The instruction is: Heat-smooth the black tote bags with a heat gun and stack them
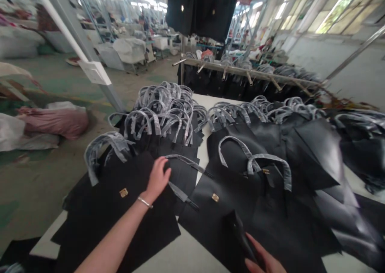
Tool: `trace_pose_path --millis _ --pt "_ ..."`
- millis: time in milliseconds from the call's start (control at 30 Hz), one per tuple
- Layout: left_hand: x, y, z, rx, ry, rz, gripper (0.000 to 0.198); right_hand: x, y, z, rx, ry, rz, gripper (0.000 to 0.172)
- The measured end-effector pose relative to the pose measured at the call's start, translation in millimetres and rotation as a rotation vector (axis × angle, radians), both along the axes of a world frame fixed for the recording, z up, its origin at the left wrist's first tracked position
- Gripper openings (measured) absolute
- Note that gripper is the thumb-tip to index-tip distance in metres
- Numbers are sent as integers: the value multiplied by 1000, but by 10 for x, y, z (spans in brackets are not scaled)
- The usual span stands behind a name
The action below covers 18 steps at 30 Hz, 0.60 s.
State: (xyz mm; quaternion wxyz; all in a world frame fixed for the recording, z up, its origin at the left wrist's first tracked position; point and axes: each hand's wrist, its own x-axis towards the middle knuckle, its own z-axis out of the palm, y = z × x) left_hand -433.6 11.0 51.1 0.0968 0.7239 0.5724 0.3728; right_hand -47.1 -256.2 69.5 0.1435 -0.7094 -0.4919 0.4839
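Note:
My left hand (158,178), with a bracelet at the wrist, is over the black panels at the left, beside a plastic-wrapped handle (186,161); its fingers are bent and slightly apart, with nothing visible between them. At the bottom right my right hand (261,255) grips a folded black piece (240,235) between thumb and fingers. Under and around the hands lie a black bag panel (120,212) with a gold clasp (123,192) and a second black panel (201,208) with a gold clasp (215,197). Wrapped handles (269,159) stand up from panels at the right.
Many wrapped handles (164,100) crowd the back left of the white table (186,253). A metal post (81,44) rises at its left. Behind the table is a metal rack (234,69) with black bags, and more bags (201,12) hang above. Sacks (57,120) lie on the floor.

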Motion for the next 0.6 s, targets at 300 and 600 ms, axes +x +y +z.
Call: trace_pose_path --millis 300,600 --pt "1744 250 -326 -364 278 -280 23 6 -203 239 57 -20 -141 73" --pt "1780 222 -241 -555 282 -632 5 9 -199 288 77 72 -307 69"
